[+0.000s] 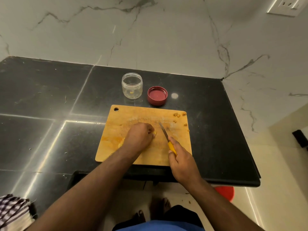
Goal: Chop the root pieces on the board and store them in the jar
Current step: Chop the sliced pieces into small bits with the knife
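Observation:
A wooden cutting board (136, 112) lies on the black counter. My left hand (139, 136) rests on the board with curled fingers pinching a small yellow root piece (155, 132). My right hand (180, 158) grips a yellow-handled knife (164, 131), its blade angled up and left, just right of the root piece. More yellow root (121, 144) peeks out under my left wrist. Brown scraps (178, 115) lie at the board's far right corner. A clear jar (132, 85) stands open behind the board with a small yellow bit inside.
The jar's red lid (157, 95) lies upside down to the right of the jar. The black counter (50, 105) ends at its front and right edges near the board. A checked cloth (13, 209) sits at the lower left. A red object (225, 192) is on the floor below.

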The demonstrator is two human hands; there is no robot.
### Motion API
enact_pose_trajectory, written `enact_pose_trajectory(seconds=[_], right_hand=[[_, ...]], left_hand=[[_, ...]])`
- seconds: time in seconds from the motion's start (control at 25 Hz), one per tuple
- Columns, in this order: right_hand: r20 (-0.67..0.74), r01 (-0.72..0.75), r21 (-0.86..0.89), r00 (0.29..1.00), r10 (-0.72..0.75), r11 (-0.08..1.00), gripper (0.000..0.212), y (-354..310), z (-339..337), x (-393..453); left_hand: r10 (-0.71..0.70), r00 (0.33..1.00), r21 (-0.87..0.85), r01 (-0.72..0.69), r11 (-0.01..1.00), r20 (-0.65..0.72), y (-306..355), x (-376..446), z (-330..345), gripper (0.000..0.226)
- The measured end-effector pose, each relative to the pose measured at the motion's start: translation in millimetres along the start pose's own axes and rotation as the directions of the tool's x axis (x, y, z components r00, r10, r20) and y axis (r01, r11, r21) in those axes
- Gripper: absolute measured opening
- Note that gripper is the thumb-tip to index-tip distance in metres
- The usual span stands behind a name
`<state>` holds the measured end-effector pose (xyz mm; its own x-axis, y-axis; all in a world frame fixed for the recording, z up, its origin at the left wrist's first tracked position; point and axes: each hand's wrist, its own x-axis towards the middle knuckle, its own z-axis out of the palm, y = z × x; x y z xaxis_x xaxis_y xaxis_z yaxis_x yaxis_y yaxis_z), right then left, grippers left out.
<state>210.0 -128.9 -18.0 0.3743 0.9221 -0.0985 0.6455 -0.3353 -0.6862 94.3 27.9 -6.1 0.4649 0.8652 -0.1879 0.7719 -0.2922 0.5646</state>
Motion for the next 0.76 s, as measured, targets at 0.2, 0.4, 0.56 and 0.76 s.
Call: enact_pose_trajectory(seconds=[0.2, 0.4, 0.56, 0.76], right_hand=[[-0.12, 0.034, -0.107, 0.992, -0.047, 0.994, 0.053, 5.9, -2.7, 12.7], [-0.119, 0.123, -0.299, 0.979, -0.164, 0.946, 0.055, 16.6, -0.7, 16.9], [-0.109, 0.158, -0.361, 0.972, -0.21, 0.919, 0.056, 22.9, -2.4, 15.8], [-0.095, 0.185, -0.381, 0.967, -0.237, 0.906, 0.055, 25.3, -8.6, 21.6]], left_hand=[[-0.007, 1.0, -0.002, 0.007, 1.0, 0.0, 3.6, -0.2, -0.2, 0.029], [-0.012, 1.0, -0.009, 0.012, 1.0, 0.001, 3.6, 1.5, 2.0, 0.029], [0.003, 1.0, -0.018, -0.003, 1.0, 0.009, 4.4, 2.5, 3.7, 0.029], [-0.012, 1.0, -0.046, 0.013, 0.999, 0.013, 3.8, 5.2, 2.8, 0.028]])
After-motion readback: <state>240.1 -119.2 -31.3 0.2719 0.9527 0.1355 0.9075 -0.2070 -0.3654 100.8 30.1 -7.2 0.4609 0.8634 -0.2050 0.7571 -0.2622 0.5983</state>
